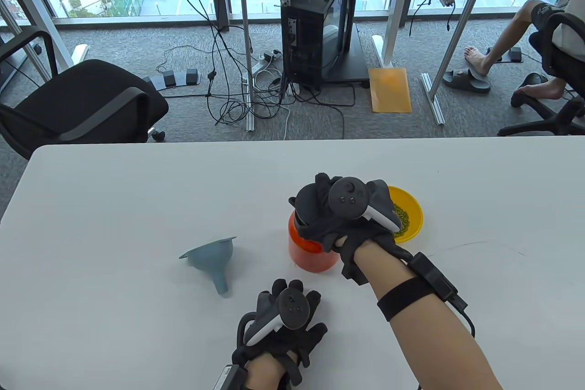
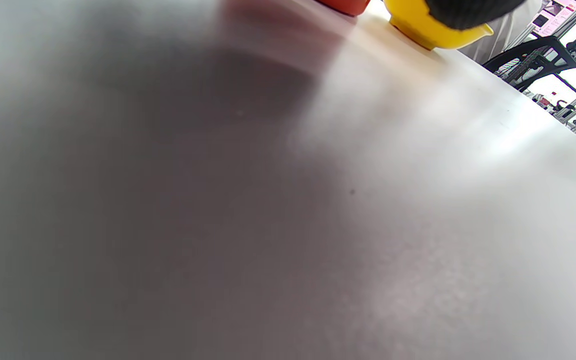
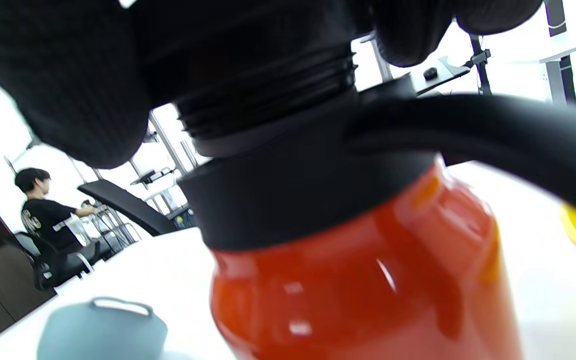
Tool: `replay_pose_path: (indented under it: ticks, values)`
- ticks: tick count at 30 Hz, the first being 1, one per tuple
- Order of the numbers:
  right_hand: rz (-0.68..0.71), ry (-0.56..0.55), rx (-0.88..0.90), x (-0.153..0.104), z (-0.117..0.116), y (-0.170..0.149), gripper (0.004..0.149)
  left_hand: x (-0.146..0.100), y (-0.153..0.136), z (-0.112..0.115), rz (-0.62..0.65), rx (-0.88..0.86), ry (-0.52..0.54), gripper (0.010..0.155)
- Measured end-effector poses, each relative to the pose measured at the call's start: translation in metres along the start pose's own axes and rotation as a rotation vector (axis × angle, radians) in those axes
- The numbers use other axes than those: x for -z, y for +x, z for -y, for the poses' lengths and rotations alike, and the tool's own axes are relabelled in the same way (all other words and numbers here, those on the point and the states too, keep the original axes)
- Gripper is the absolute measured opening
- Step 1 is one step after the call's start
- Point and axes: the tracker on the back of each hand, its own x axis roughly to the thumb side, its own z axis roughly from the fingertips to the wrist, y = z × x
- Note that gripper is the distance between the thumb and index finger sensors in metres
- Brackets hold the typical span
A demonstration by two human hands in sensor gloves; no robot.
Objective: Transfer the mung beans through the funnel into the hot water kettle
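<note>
- Your right hand [image 1: 340, 218] is closed over the black lid [image 3: 268, 85] on top of the orange kettle [image 1: 312, 255]. In the right wrist view the gloved fingers [image 3: 63, 80] wrap the lid, and exposed thread rings show between the lid and the kettle's black collar [image 3: 298, 200].
- The kettle stands upright on the white table [image 1: 114, 207], near its centre. A black handle [image 3: 493, 135] curves out from the collar toward the right edge of the right wrist view.
- Your left hand [image 1: 283, 321] lies palm down on the table, near the front edge and in front of the kettle, fingers spread. It grips nothing.
- The grey-blue funnel [image 1: 212, 262] lies on its side to the left of the kettle, apart from it, with its spout pointing toward you. Neither hand touches it.
- The yellow bowl [image 1: 413, 221] sits just right of the kettle, partly hidden behind your right hand. The mung beans [image 1: 402, 216] are inside the bowl.
- The left wrist view shows mostly blurred table surface, with the kettle base [image 2: 345, 5] and the bowl at its top edge.
</note>
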Motion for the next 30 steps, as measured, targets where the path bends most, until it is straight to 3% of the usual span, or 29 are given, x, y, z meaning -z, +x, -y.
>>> replay_pose_path:
  ticks: [7,15,22,30]
  values:
    - [0.04,-0.162,0.116,-0.027,0.034,-0.014,0.107,-0.001,-0.002,-0.001,-0.002,0.002,0.02,0.079]
    - [-0.017,-0.314,0.446,-0.072,0.05,-0.066,0.102,-0.006,-0.009,-0.006,-0.01,-0.02,0.056,0.079]
    - [-0.11,-0.322,0.645,-0.107,0.032,-0.113,0.09,-0.008,-0.011,-0.006,-0.017,-0.019,0.062,0.079]
    - [-0.227,-0.227,0.706,-0.144,-0.016,-0.155,0.073,-0.008,-0.011,-0.006,-0.016,-0.017,0.066,0.079]
